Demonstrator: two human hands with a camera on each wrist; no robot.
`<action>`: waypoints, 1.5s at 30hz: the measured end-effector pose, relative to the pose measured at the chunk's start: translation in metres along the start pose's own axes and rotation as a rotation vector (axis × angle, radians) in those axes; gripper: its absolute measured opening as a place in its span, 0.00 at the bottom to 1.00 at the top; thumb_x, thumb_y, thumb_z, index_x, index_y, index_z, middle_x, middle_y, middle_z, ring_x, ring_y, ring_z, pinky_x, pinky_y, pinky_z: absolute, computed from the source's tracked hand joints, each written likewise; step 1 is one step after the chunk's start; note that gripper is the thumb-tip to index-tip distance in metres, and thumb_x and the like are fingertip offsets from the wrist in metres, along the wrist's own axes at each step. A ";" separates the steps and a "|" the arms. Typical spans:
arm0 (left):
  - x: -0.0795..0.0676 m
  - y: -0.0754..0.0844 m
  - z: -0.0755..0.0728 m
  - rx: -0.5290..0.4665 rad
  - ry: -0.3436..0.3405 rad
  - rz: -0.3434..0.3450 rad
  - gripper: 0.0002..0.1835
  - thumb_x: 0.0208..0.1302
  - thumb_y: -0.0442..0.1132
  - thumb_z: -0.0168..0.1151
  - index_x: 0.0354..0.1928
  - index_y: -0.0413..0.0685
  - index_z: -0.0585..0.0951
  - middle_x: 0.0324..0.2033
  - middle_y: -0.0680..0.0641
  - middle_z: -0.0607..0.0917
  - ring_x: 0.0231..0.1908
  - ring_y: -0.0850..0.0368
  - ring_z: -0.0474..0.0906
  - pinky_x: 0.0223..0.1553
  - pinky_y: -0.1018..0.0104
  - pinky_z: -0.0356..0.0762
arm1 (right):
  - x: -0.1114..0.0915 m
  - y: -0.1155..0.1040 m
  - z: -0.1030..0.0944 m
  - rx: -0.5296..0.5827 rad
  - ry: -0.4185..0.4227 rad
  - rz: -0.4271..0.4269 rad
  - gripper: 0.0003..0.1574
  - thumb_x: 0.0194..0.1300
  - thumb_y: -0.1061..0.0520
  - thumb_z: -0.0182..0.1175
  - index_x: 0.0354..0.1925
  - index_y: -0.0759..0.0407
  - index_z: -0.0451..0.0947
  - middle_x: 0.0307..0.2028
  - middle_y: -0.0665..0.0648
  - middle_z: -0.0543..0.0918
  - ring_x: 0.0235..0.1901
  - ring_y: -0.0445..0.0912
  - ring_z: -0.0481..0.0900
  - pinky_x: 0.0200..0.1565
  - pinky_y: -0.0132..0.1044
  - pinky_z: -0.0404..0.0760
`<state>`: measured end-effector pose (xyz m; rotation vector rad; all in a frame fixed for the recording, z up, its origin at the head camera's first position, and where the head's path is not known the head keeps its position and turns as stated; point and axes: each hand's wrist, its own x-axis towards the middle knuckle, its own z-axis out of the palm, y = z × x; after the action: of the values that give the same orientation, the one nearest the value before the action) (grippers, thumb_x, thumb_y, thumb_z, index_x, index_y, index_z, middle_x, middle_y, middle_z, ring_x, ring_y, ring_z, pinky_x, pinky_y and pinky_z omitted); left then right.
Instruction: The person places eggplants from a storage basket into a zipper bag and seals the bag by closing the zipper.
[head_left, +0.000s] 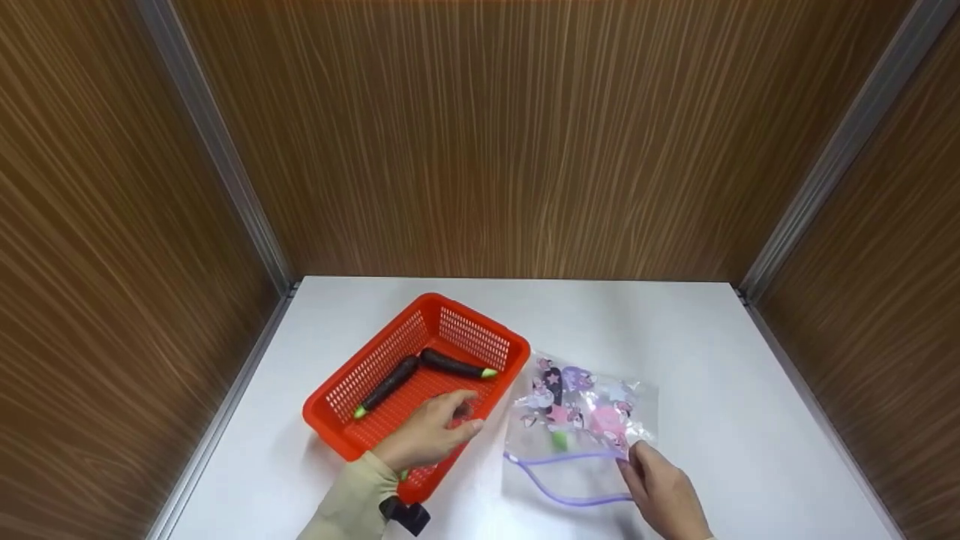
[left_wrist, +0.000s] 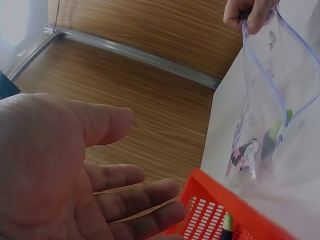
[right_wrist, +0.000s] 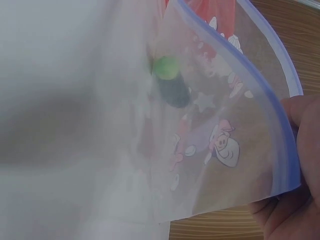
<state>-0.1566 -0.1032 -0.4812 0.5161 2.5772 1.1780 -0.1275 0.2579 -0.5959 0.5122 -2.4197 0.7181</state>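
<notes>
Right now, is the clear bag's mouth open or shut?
Open: the clear bag's two purple edges bow apart, leaving a gap between them, while the right hand grips one end.

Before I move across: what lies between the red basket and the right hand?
In the head view, from the basket: a strip of bare white table, then the clear bag, its purple-edged opening gripped by the right hand.

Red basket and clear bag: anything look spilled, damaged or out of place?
Nothing stands out. Dark, green-tipped vegetables lie inside the red basket, another shows through the clear bag, and the right hand holds the bag's edge. No spill or damage shows.
</notes>
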 end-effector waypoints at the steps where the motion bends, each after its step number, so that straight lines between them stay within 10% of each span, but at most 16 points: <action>1: -0.001 -0.002 -0.002 0.003 0.006 -0.012 0.29 0.63 0.57 0.51 0.62 0.49 0.66 0.51 0.48 0.74 0.52 0.52 0.70 0.51 0.54 0.68 | 0.000 0.000 0.000 -0.003 0.002 -0.005 0.18 0.52 0.64 0.64 0.25 0.50 0.63 0.18 0.36 0.59 0.15 0.31 0.56 0.16 0.24 0.59; 19: -0.009 -0.028 -0.027 0.044 0.151 -0.088 0.29 0.63 0.55 0.53 0.61 0.47 0.67 0.56 0.44 0.70 0.55 0.47 0.66 0.53 0.49 0.64 | -0.001 0.004 0.003 0.001 0.000 -0.007 0.17 0.52 0.64 0.64 0.26 0.50 0.64 0.20 0.35 0.59 0.16 0.31 0.58 0.17 0.25 0.62; 45: 0.018 -0.066 -0.037 -0.037 0.173 -0.222 0.31 0.62 0.54 0.55 0.62 0.46 0.65 0.51 0.43 0.74 0.51 0.49 0.69 0.50 0.51 0.67 | -0.003 0.011 0.008 -0.015 -0.052 0.042 0.17 0.54 0.62 0.64 0.25 0.49 0.64 0.17 0.35 0.59 0.14 0.31 0.58 0.16 0.25 0.62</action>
<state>-0.2007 -0.1606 -0.5100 0.1201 2.6645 1.2368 -0.1337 0.2621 -0.6071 0.4808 -2.4888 0.7126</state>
